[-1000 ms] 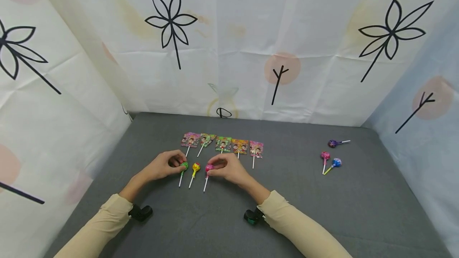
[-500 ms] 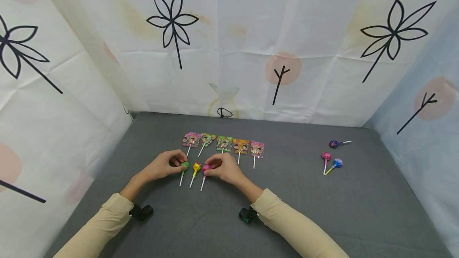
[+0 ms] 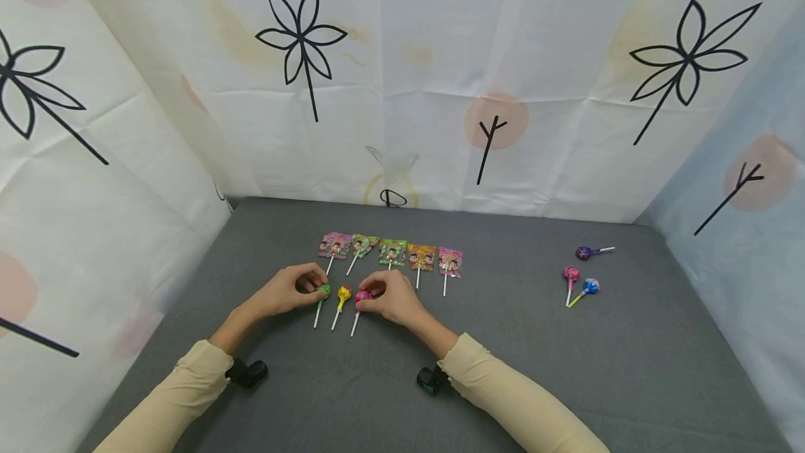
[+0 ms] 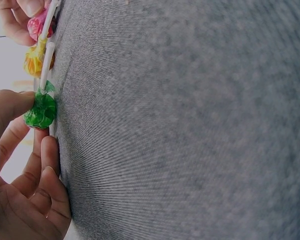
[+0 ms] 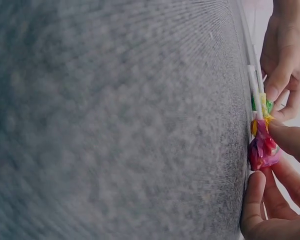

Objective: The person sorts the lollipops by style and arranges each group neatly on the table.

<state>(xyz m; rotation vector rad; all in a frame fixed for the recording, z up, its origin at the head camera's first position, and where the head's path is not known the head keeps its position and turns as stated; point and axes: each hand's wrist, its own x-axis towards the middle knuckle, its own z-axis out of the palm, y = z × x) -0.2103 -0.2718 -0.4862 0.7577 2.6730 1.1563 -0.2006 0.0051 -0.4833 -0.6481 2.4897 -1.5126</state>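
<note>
On the grey cloth my left hand pinches the head of a green lollipop between thumb and fingers, its white stick pointing toward me. My right hand pinches a pink lollipop by its wrapped head in the same way. Between the two hands lies a yellow lollipop, which neither hand grips. All three heads line up side by side, sticks roughly parallel. In the left wrist view the yellow head sits between the green and pink ones.
Beyond the hands, several flat-wrapped lollipops form a row. At the right of the table lie a purple lollipop, a pink-red one and a blue one. A printed white curtain rises behind the table.
My right hand has slid the pink lollipop a little to the left, closer to the yellow one. The left hand and green lollipop have stayed in place.
</note>
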